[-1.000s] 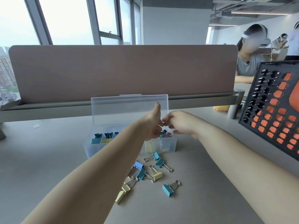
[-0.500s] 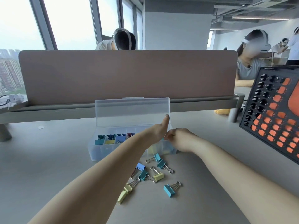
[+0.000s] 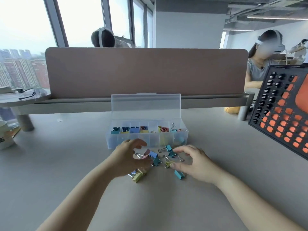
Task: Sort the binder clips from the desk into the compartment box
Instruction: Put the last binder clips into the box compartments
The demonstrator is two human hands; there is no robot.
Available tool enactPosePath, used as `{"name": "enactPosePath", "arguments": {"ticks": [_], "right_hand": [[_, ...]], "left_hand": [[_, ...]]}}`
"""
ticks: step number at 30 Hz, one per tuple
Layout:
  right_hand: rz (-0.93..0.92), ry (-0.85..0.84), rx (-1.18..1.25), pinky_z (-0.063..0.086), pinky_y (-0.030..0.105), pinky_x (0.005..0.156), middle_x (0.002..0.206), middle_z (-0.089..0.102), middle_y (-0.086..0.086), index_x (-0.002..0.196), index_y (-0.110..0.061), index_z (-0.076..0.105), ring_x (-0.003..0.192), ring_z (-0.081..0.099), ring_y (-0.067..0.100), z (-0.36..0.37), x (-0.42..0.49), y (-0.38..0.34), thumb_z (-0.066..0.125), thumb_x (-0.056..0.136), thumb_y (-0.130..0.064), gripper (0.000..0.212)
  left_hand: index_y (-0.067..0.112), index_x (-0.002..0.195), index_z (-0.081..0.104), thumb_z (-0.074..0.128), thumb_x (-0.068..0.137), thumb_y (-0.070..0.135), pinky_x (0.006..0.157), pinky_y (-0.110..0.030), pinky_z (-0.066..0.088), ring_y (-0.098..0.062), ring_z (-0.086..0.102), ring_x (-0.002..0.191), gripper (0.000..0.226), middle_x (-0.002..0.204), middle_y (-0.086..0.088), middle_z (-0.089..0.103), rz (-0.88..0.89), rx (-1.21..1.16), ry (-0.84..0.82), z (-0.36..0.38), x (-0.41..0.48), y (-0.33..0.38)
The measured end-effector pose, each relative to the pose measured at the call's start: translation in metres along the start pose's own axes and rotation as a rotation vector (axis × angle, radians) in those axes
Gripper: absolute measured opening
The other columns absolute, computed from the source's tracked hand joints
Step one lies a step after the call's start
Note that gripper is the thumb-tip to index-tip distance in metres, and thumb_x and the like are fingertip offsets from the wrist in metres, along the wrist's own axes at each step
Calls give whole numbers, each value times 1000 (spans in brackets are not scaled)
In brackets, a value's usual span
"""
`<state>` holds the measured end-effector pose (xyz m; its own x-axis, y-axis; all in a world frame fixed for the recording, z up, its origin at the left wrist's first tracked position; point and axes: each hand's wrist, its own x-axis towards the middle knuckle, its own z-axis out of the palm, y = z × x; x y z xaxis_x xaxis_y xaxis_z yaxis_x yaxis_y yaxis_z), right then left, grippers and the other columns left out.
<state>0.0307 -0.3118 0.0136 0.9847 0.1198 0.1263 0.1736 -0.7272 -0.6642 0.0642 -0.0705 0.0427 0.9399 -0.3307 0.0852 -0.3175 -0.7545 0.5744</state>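
The loose binder clips (image 3: 168, 148) lie on the desk (image 3: 66, 164) just before the compartment box (image 3: 150, 141), keeping trips short. Our left hand (image 3: 130, 159) curves wide around a pink clip (image 3: 146, 152) without closing; our right hand (image 3: 191, 162) spreads loose over the teal clips (image 3: 171, 153), likely choosing the next.

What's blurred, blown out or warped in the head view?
Head view: windows blown out to white; left hand smeared, and the clips beside it soft; right hand sharper; box fairly crisp; window frames lean, a sign of wide-angle distortion.
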Motion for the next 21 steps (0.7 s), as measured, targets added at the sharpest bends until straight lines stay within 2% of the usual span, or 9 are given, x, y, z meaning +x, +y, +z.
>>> {"name": "enactPosePath", "arguments": {"ticks": [2, 4, 6, 8, 10, 14, 18, 21], "right_hand": [[28, -154, -80, 24, 25, 109, 138, 34, -20, 139, -41, 35, 130, 23, 5, -1, -7, -2, 71, 63, -65, 88], [9, -215, -194, 20, 29, 113, 147, 25, -20, 145, -42, 22, 135, 16, 9, 1, -11, -5, 66, 51, -77, 110], [-14, -191, -294, 17, 30, 114, 151, 21, -19, 146, -43, 17, 137, 14, 11, 7, -14, -5, 51, 39, -91, 122], [-16, -86, -355, 19, 31, 112, 151, 22, -16, 147, -39, 18, 137, 17, 13, 14, -15, -3, 36, 33, -100, 130], [31, -3, -392, 21, 34, 113, 153, 20, -12, 148, -34, 15, 138, 17, 17, 18, -12, -2, 28, 32, -102, 135], [58, -67, -410, 16, 40, 117, 159, 8, -8, 151, -29, 5, 145, 8, 19, 25, 1, -13, 37, 41, -99, 134], [-17, -75, -349, 22, 34, 114, 155, 24, -9, 149, -34, 15, 142, 17, 15, 30, 10, -22, 55, 57, -84, 113], [-90, -76, -372, 24, 33, 111, 151, 31, -11, 147, -38, 20, 138, 23, 15, 35, 14, -23, 38, 49, -93, 114]], "left_hand": [[43, 136, 34, 75, 66, 55, 105, -36, 36, -20, 35, 125, 82, 138, 6, 36, -40, 131, -141, 1, -10, -9], [46, 143, 19, 74, 59, 64, 110, -39, 29, -23, 21, 133, 102, 143, 5, 26, -42, 237, -248, 2, -15, -12], [43, 145, 13, 72, 55, 69, 111, -42, 27, -24, 16, 135, 111, 142, 4, 23, -58, 299, -287, 2, -16, -14], [41, 145, 15, 72, 55, 69, 110, -41, 29, -25, 18, 134, 110, 139, 1, 24, -87, 317, -275, 3, -14, -19], [39, 144, 20, 72, 57, 68, 108, -39, 34, -26, 26, 131, 105, 135, -2, 27, -101, 296, -247, 5, -13, -23], [29, 146, 21, 69, 63, 67, 107, -35, 33, -26, 30, 130, 103, 138, -3, 29, -49, 251, -124, 16, -6, -24], [34, 146, 19, 51, 73, 74, 110, -34, 27, -24, 26, 133, 90, 146, 3, 29, 34, 345, 2, 33, -1, -24], [36, 144, 23, 46, 77, 73, 108, -33, 29, -22, 31, 130, 80, 142, 5, 35, 81, 360, 32, 40, 4, -24]]}}
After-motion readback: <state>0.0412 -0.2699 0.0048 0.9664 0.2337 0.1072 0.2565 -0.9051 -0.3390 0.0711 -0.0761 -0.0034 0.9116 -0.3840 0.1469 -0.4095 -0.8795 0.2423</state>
